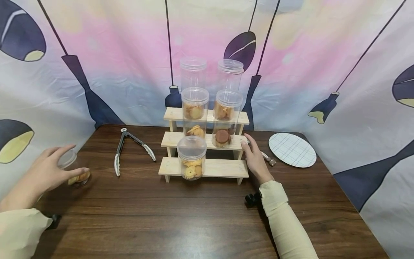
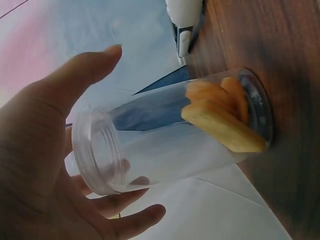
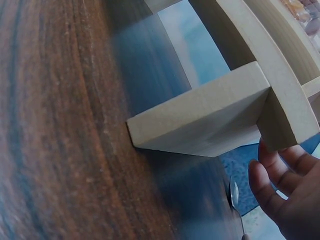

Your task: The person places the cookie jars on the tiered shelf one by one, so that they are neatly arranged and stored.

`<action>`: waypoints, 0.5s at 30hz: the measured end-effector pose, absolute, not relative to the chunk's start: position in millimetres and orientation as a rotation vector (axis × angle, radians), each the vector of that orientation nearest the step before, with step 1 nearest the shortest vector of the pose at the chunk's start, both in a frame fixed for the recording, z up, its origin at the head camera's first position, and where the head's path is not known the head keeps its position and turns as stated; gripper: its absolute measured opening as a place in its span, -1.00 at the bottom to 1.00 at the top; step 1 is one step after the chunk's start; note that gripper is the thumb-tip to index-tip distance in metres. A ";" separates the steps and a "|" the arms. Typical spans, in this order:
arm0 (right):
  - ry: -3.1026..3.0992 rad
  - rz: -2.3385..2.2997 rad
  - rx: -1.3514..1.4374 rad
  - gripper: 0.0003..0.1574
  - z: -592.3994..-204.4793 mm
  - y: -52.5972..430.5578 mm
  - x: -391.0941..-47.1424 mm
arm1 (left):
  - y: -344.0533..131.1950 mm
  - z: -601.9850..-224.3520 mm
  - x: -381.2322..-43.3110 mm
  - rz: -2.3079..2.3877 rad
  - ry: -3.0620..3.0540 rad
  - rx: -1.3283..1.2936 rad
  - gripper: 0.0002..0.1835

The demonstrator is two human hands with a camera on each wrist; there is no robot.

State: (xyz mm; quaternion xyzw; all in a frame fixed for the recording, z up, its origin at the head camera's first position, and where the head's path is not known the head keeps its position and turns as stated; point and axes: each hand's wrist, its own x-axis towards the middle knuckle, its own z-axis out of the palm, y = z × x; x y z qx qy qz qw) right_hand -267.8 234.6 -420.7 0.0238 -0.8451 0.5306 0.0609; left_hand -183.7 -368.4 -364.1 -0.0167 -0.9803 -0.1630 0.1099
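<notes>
At the table's left edge, my left hand [image 1: 48, 174] is spread around a clear jar [image 2: 155, 145] of cookies [image 2: 222, 117]. In the left wrist view its thumb stands apart from the jar, and the fingers lie behind the jar near the lid [image 2: 97, 152]. The jar's base is at the tabletop. My right hand [image 1: 257, 163] is at the right end of a three-step wooden stand [image 1: 226, 167], fingertips touching the middle step's end in the right wrist view. Several cookie jars stand on the steps, with one jar [image 1: 192, 158] on the lowest.
Open tongs [image 1: 121, 147] with pale tips lie left of the stand. To its right are a spoon [image 3: 233, 192], partly hidden by the right hand in the head view, and an oval plate [image 1: 292, 150] with blue lines. A printed cloth [image 1: 136, 64] hangs behind the table.
</notes>
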 end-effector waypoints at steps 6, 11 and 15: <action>-2.571 1.571 0.062 -0.18 -420.5 234.8 -269.3 | -372.1 -372.5 -180.1 -0.510 -2.816 -0.043 -0.02; -2.584 1.572 0.053 -0.19 -419.6 234.3 -268.9 | -374.8 -374.5 -176.8 -0.552 -2.791 -0.049 -0.16; -2.583 1.575 0.049 -0.19 -420.0 233.8 -268.5 | -375.3 -374.5 -175.6 -0.563 -2.779 -0.035 -0.19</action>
